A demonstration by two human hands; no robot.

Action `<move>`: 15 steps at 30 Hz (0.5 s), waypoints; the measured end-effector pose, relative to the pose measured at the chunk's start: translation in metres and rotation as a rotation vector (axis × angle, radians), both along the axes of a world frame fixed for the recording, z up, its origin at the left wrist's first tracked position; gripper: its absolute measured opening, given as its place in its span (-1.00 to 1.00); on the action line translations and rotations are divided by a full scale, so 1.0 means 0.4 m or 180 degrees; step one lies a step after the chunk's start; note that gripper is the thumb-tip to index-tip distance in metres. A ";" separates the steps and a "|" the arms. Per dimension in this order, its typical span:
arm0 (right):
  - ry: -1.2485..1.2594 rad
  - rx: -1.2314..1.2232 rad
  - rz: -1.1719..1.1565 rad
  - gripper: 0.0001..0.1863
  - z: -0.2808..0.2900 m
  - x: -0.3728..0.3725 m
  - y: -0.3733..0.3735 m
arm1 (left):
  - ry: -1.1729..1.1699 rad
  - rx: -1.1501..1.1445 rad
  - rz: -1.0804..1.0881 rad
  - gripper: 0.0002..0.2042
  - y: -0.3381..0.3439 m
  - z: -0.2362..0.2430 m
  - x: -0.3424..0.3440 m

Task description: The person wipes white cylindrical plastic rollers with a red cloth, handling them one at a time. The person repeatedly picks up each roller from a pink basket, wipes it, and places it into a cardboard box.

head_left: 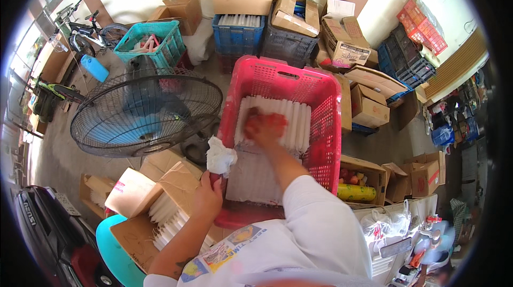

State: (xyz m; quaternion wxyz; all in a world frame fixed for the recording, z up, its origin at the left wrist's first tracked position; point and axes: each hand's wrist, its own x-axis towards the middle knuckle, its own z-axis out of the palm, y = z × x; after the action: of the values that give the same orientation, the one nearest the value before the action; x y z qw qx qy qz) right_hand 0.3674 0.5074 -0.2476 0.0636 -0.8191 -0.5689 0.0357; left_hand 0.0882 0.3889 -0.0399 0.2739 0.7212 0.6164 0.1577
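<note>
A tall pink-red plastic crate stands in front of me. White candles lie side by side in its far part, and a whitish layer, perhaps plastic over more candles, covers the nearer part. My right hand reaches down onto the candles. Something red, possibly a cloth or glove, shows at its fingers, which motion smears. My left hand is closed round the crate's left rim. Just beyond it a crumpled white cloth hangs over that same rim.
A caged floor fan stands close on the left. Below it, an open carton holds more white candles. Stacked boxes and a blue crate line the back. At right are cartons and a yellow roll. A motorcycle is lower left.
</note>
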 end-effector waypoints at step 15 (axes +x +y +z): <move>-0.0466 0.0229 -0.0695 -0.48 -0.076 0.015 0.075 | -0.0147 0.0005 0.0020 -0.59 0.006 0.015 0.003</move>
State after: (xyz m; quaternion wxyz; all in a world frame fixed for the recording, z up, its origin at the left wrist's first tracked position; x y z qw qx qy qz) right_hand 0.3734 0.5375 -0.2780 0.0548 -0.8738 -0.4804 -0.0518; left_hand 0.0894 0.3914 -0.0340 0.2870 0.7157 0.6121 0.1756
